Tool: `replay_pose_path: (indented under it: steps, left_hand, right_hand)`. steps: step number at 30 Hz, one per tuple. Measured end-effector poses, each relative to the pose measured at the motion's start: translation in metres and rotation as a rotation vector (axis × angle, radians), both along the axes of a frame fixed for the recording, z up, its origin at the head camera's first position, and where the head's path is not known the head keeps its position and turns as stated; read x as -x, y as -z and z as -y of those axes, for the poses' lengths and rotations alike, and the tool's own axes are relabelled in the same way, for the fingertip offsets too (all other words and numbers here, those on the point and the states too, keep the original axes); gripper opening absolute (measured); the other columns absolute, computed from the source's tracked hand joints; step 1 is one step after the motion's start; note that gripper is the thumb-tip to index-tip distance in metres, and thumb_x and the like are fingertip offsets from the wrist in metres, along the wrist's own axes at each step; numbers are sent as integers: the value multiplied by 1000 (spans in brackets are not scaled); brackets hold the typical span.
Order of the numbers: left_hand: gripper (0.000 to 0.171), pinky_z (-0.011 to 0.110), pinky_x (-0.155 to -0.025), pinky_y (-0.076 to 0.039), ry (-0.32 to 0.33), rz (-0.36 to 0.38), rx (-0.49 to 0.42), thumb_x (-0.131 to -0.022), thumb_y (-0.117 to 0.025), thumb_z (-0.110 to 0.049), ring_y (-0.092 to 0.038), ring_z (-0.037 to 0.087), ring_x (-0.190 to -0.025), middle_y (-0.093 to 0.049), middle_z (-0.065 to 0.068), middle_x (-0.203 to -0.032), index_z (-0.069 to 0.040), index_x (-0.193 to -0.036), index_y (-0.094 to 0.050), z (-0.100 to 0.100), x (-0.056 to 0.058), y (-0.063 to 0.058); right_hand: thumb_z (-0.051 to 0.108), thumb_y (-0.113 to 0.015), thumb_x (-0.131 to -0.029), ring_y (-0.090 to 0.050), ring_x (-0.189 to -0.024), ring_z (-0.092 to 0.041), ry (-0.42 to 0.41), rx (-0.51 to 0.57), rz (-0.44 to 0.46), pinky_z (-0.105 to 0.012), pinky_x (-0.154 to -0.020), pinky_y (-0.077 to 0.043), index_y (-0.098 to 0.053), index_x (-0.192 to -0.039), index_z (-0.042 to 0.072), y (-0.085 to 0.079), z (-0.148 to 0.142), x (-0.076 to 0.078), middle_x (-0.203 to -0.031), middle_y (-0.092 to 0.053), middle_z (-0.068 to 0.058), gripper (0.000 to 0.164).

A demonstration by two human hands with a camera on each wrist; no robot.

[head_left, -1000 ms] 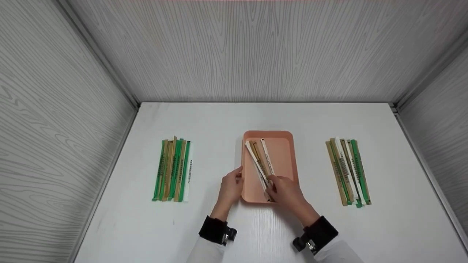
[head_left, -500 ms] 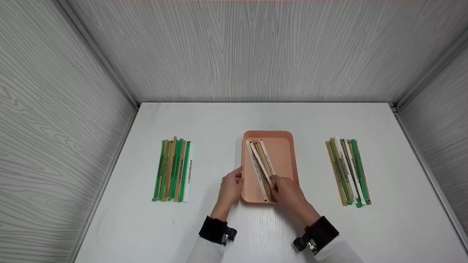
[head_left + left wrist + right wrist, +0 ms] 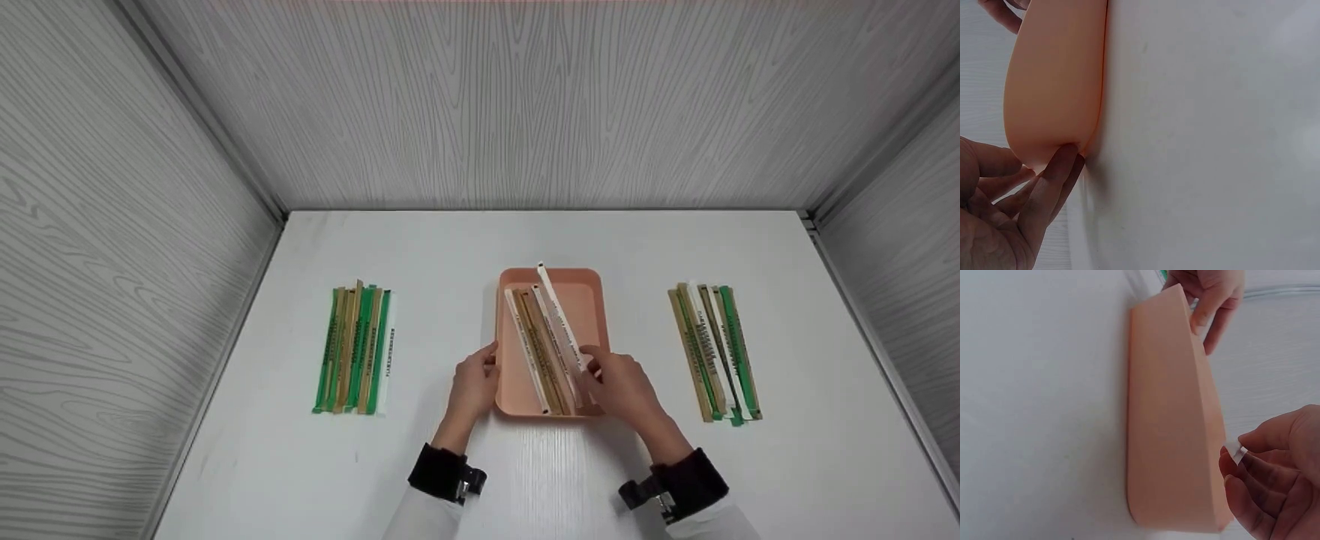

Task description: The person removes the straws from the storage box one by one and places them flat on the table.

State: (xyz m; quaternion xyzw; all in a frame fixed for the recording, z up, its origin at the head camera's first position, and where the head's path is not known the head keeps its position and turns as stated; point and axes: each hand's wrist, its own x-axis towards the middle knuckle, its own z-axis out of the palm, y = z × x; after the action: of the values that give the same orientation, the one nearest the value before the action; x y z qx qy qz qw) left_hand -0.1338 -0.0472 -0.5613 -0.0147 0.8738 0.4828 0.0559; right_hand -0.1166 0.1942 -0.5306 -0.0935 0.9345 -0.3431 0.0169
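A salmon-pink tray (image 3: 592,300) stands at the middle of the table. My left hand (image 3: 474,381) grips its left side, the thumb at the rim and fingers against the outer wall (image 3: 1058,73). Over the tray's right part, my right hand (image 3: 621,384) pinches the near end of a white-wrapped straw (image 3: 559,311) between thumb and forefinger. This straw slants, its far end overlapping the tray's back rim. In the right wrist view only its white tip (image 3: 1235,451) shows. Beneath and left of it, several white and brown wrapped straws (image 3: 541,352) lie side by side in the tray.
On the left of the table lies a row of green, brown and white wrapped straws (image 3: 351,349). A similar row of straws (image 3: 716,352) lies on the right. Grey wood-grain panels (image 3: 480,105) wall in the back and both sides.
My right hand has moved to the right, lifting one white straw off the bunch and carrying it rightwards. The other straws in the tray have spread flatter. My left hand has stayed put.
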Motion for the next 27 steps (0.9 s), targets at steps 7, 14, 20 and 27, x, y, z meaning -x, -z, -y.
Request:
replay_pose_path:
  steps: [7, 14, 20, 27]
  left_hand:
    - [44, 38, -81, -53, 4, -16, -12, -95, -54, 1, -66, 23, -95, -67, 15, -110, 0, -139, -53, 0, 0, 0]
    - [46, 35, -79, -53, 7, 26, -16, -95, -53, 0, -65, 19, -94, -67, 13, -111, -1, -141, -51, 0, 1, 0]
    - [46, 35, -80, -53, -6, 29, -31, -96, -54, -1, -65, 18, -93, -67, 13, -111, -2, -141, -51, 0, 1, 0]
    - [46, 35, -82, -53, -6, 43, -42, -97, -54, -2, -64, 19, -96, -66, 13, -113, -3, -142, -50, 0, 1, 0]
  right_hand:
    - [3, -64, -90, -64, -69, -18, 75, -5, -38, -35, -58, -50, -61, -128, -1, -12, -38, 0, -88, -69, -11, 38]
    - [4, -61, -92, -66, -76, -28, 194, -44, -75, -38, -59, -49, -59, -129, -2, -19, -86, -9, -93, -68, -17, 37]
    - [6, -57, -95, -65, -75, -29, 293, -91, 16, -35, -51, -47, -52, -136, -3, -17, -126, -20, -103, -66, -24, 43]
    - [4, -53, -93, -63, -62, -26, 370, -167, 92, -36, -45, -45, -48, -134, -9, -7, -160, -28, -101, -64, -30, 44]
